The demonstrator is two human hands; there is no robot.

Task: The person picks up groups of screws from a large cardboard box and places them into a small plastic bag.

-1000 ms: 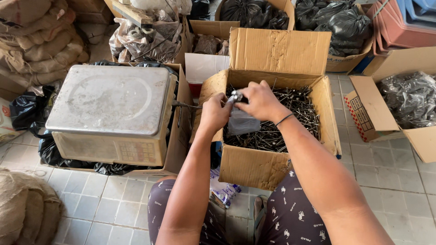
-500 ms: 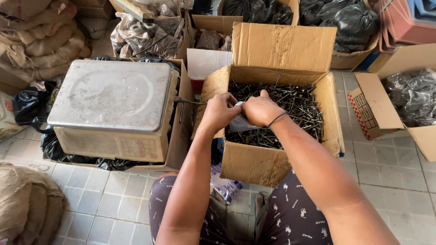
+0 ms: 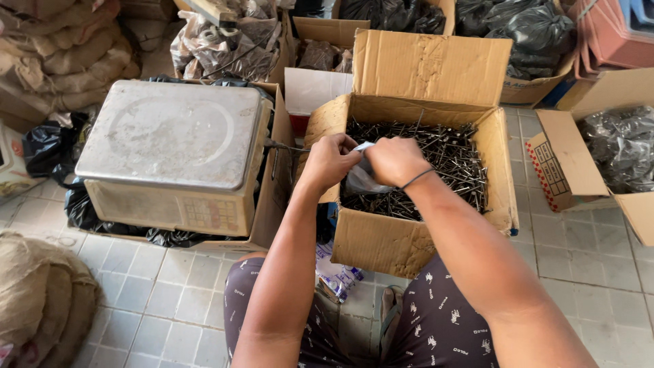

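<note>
Both hands meet over an open cardboard box (image 3: 381, 242) filled with dark metal nails (image 3: 446, 153). My left hand (image 3: 332, 160) and my right hand (image 3: 392, 160) each pinch the top of a small clear plastic bag (image 3: 361, 178) that hangs between them over the nails. The bag's contents are hidden by the hands. A dark band circles my right wrist.
A metal weighing scale (image 3: 174, 153) stands in a box lined with black plastic at the left. Burlap sacks (image 3: 58, 58) lie at far left, more cardboard boxes with black bags (image 3: 623, 146) at the back and right. A printed plastic packet (image 3: 338, 276) lies on the tiled floor by my knees.
The hands have stayed together on the bag over the nail box, with the fingers shifting slightly at its top. The view has drifted a little.
</note>
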